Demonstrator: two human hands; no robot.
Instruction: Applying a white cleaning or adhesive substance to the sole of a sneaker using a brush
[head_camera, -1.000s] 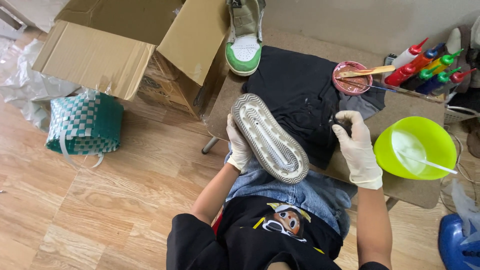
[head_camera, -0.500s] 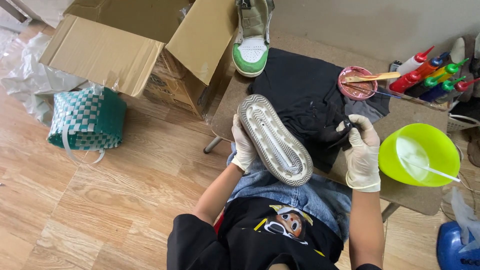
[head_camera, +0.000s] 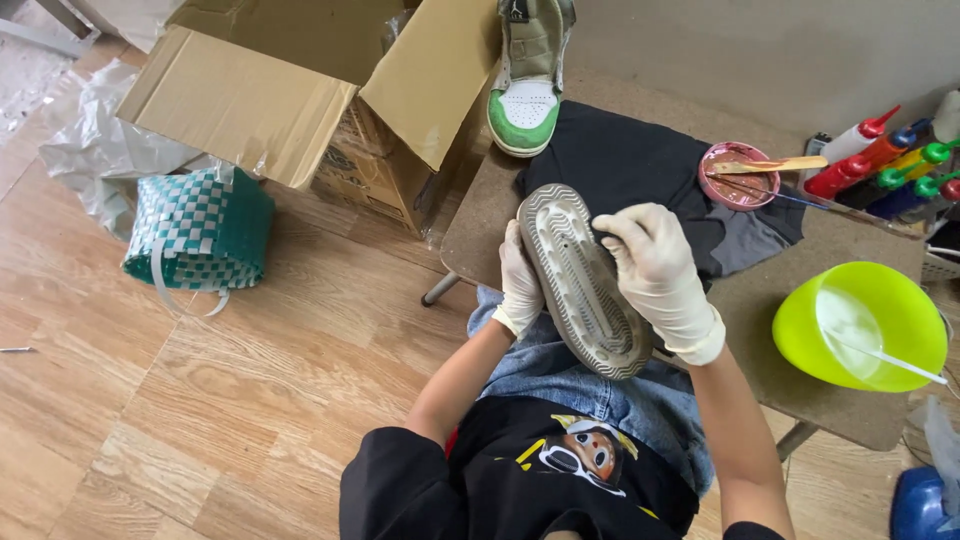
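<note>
The left hand (head_camera: 520, 283), in a white glove, is closed around the left edge of an upturned shoe (head_camera: 578, 283), fingers curled under it so that the grey ridged sole faces up over the person's lap. The right hand (head_camera: 660, 275), gloved too, grips the shoe's opposite edge near the toe end, fingers bent over the rim of the sole and resting on it. The shoe sits between both hands, just in front of a small brown surface (head_camera: 480, 215) spread with a dark cloth (head_camera: 625, 160). By the look of it, the step in hand is turning and checking the sole; a next move would call for a steady hold by the left hand while the right frees itself for a tool. On the surface stand a pink dish (head_camera: 738, 176) with a wooden stick and a thin brush across it, a row of coloured squeeze bottles (head_camera: 885, 165) and a lime-green bowl (head_camera: 862, 325) of cloudy liquid. A green-and-white sneaker (head_camera: 528, 75) stands at the far edge, beside an open cardboard box (head_camera: 290, 100) and a woven green basket (head_camera: 195, 230) on the wooden floor.
</note>
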